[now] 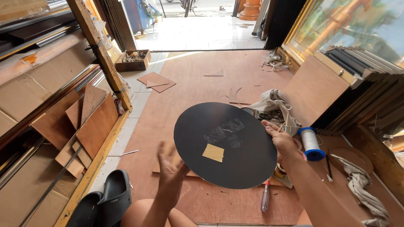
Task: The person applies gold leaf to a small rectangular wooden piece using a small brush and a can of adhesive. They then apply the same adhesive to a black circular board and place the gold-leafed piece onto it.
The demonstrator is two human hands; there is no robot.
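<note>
Both hands hold the black disc [225,145] by opposite edges, tilted above the floor [189,75]: right hand [280,138] clasps the rim, left hand [170,170] props it open-fingered.

Both hands raised, apart: left [170,168] open-palmed, right [281,141] gripping.
</note>
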